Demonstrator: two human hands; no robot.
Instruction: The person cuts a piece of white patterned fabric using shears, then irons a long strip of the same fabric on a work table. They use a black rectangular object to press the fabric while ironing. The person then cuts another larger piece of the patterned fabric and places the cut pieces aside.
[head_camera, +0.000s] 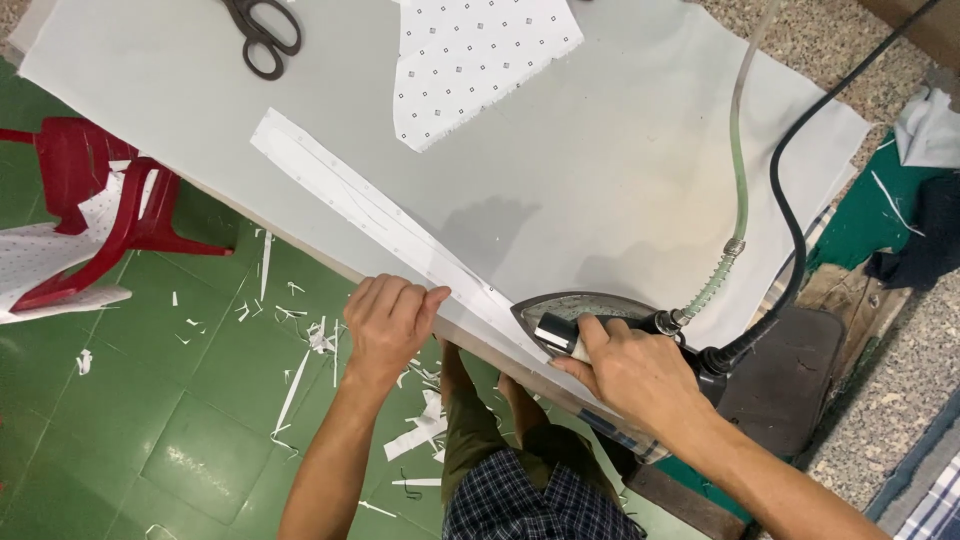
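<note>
One iron (580, 312) sits at the table's (620, 170) near edge, the right hand (635, 370) clenched around its handle. The left hand (388, 318) presses curled fingers on one long white strip (380, 215) (it runs diagonally under the iron's tip). Two hoses (738, 170) trail away. One pair of scissors (262, 32), one dotted piece (470, 60), one red chair (95, 200).

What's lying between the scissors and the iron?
In the head view, a long white fabric strip runs between the scissors and the iron, on the grey table cover.
</note>
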